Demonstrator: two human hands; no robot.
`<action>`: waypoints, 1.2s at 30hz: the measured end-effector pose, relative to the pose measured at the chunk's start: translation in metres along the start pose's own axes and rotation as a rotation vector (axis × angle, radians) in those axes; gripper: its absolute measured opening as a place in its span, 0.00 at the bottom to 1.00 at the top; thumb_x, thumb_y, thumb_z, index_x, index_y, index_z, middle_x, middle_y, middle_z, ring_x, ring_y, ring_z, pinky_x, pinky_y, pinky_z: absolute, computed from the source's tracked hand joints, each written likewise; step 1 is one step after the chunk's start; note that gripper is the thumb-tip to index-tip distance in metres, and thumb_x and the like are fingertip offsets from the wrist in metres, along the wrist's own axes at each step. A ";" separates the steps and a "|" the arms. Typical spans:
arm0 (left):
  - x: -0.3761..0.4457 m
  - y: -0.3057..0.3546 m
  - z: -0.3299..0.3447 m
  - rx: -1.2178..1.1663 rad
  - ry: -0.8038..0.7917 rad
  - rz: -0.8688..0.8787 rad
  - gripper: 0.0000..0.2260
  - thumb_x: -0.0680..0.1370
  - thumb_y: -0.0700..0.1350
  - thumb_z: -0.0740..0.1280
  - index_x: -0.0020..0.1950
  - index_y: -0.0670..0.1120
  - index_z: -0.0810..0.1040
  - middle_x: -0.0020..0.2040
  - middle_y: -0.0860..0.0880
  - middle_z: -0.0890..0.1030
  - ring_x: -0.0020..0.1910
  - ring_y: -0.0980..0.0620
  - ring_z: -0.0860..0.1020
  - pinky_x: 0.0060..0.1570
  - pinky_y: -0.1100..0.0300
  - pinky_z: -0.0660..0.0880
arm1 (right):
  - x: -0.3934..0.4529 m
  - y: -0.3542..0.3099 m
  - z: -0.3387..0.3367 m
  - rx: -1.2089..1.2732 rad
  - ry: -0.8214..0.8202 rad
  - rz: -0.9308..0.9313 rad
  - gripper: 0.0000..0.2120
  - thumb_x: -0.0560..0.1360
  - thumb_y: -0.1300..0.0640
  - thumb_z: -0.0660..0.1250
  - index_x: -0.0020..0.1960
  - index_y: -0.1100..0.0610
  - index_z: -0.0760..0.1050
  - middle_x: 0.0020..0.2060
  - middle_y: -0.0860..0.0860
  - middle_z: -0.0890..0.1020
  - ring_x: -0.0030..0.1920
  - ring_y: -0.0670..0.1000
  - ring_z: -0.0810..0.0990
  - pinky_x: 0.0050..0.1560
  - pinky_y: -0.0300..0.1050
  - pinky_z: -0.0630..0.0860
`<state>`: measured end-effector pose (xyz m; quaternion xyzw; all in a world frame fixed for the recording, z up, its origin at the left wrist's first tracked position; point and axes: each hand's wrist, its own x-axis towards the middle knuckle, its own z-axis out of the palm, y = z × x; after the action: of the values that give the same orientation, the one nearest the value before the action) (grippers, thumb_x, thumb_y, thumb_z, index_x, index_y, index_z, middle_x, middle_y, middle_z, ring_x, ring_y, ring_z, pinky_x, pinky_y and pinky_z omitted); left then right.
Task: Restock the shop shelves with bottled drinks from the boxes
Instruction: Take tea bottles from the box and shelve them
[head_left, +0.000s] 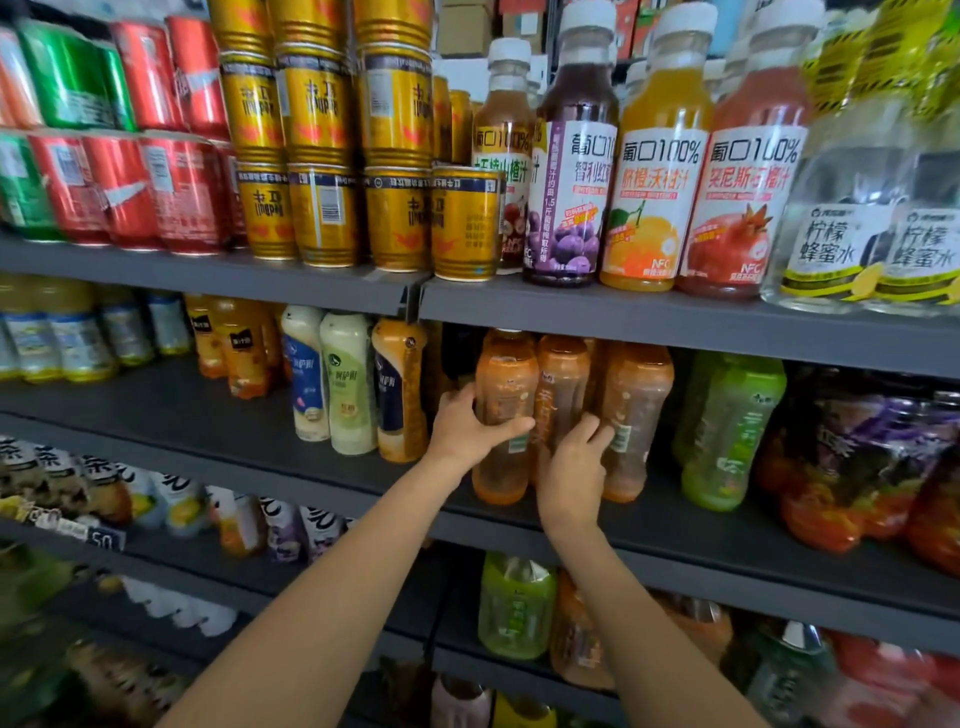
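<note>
Between my hands stands the middle orange bottle (561, 395) on the shelf (727, 525); my left hand (470, 428) grips the leftmost one (504, 415) (fingers wrapped round), my right hand (574, 467) touches the middle bottle's side with relaxed fingers.

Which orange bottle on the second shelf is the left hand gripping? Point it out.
The leftmost orange bottle: the left hand wraps it; the right hand touches its neighbours.
</note>
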<state>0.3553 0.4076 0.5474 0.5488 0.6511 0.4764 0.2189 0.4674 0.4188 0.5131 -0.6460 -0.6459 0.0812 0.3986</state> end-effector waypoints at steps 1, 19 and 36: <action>0.003 -0.001 0.001 -0.006 0.000 -0.002 0.32 0.67 0.55 0.74 0.67 0.50 0.68 0.65 0.46 0.69 0.66 0.46 0.68 0.66 0.48 0.67 | 0.001 -0.001 0.002 0.000 0.008 0.003 0.18 0.77 0.60 0.63 0.63 0.64 0.62 0.63 0.61 0.66 0.49 0.62 0.80 0.43 0.49 0.77; 0.028 -0.014 0.022 0.015 0.119 -0.005 0.38 0.70 0.51 0.73 0.74 0.45 0.58 0.69 0.42 0.69 0.68 0.44 0.67 0.66 0.49 0.66 | 0.001 0.003 -0.041 0.059 0.062 -0.336 0.15 0.73 0.69 0.63 0.60 0.65 0.68 0.60 0.61 0.68 0.52 0.60 0.76 0.45 0.44 0.72; -0.268 -0.313 -0.239 0.138 0.228 -0.592 0.13 0.73 0.41 0.65 0.56 0.38 0.72 0.53 0.39 0.75 0.53 0.43 0.75 0.49 0.56 0.69 | -0.258 -0.178 0.171 -0.155 -1.125 -0.761 0.21 0.77 0.57 0.62 0.68 0.57 0.62 0.62 0.56 0.68 0.56 0.55 0.73 0.51 0.46 0.69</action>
<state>0.0842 0.0873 0.3221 0.2922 0.8336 0.4050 0.2360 0.1849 0.2295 0.4037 -0.2603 -0.9409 0.2121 -0.0444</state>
